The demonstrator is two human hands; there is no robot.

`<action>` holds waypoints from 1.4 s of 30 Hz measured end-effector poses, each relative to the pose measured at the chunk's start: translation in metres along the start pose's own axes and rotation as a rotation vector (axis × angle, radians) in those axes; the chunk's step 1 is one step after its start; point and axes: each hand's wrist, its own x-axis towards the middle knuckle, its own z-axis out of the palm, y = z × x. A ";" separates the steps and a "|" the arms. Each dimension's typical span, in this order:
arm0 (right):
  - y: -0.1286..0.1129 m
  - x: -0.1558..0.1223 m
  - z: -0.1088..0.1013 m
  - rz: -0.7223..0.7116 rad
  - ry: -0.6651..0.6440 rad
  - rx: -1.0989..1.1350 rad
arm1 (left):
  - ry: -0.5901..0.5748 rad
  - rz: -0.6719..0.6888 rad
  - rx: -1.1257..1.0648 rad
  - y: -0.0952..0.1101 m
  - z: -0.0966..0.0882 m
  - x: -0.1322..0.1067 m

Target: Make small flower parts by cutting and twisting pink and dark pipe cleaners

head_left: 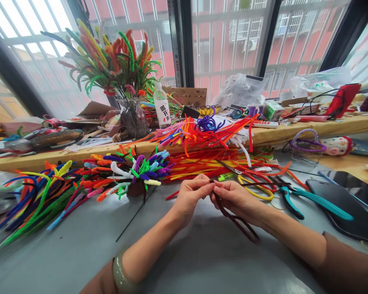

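Both hands meet over the grey table, fingertips pinched together on a dark brown pipe cleaner (237, 222). My left hand (194, 195) grips its upper end between thumb and forefinger. Beside it, my right hand (233, 198) is closed on the same pipe cleaner, whose looped length hangs down below the palm. The bit between the fingertips is small and mostly covered. Just past the right hand lie yellow-handled scissors (257, 190) and teal-handled pliers (315, 200). Red and yellow pipe cleaners (199, 165) are spread behind the hands.
Bundled colourful pipe cleaners (138, 171) stand at centre left, with a loose pile (43, 200) farther left. A dark phone (349, 208) lies at right. On the wooden ledge (282, 130) are a glass vase (135, 118) of fuzzy flowers, a water bottle (162, 108) and clutter.
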 end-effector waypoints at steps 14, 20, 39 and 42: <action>-0.022 -0.002 0.000 -0.104 -0.115 -0.488 | 0.543 0.390 0.244 0.022 0.001 0.003; -0.024 -0.005 -0.014 -0.074 -0.236 -0.333 | 0.623 0.459 0.229 0.034 -0.007 0.005; -0.027 -0.008 -0.026 -0.089 -0.222 -1.241 | -0.207 0.205 1.699 -0.002 0.008 -0.019; -0.038 -0.011 -0.030 -0.042 -0.270 -1.171 | -0.254 0.164 1.730 -0.003 0.006 -0.017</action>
